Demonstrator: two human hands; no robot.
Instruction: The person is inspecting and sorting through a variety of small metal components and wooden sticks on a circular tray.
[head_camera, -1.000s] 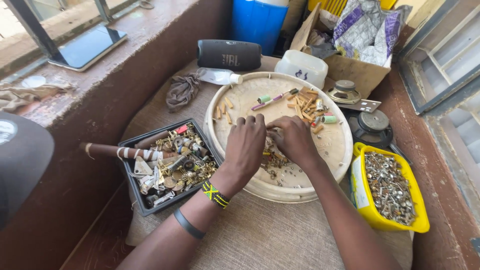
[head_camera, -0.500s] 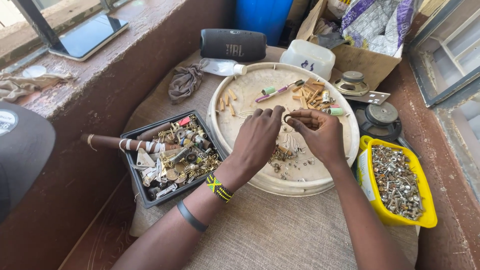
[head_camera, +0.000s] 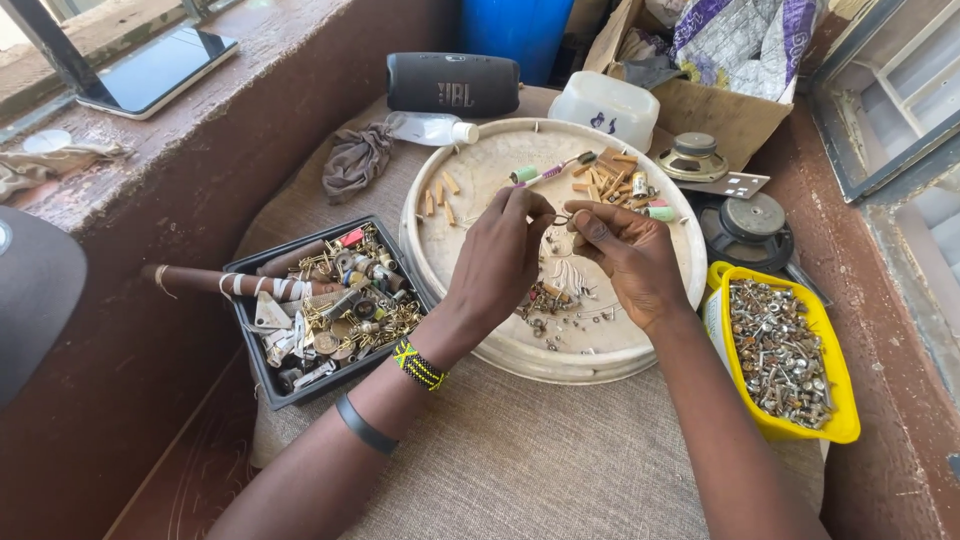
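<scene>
A small metal part (head_camera: 562, 219) hangs between both hands above the round tray (head_camera: 640, 330), lifted for a closer look, it seems. The left hand (head_camera: 500, 262) pinches it with fingertips nearly closed; the right hand (head_camera: 628, 255) nips its other end, thumb against forefinger. Below the grip lie loose bits; beyond it, brown pegs (head_camera: 606, 181). Left of the grip is a black scrap box (head_camera: 262, 372); right, a yellow tub (head_camera: 840, 420) of screws. A cloth covers the worktop (head_camera: 540, 470), beside a brick sill (head_camera: 200, 120).
</scene>
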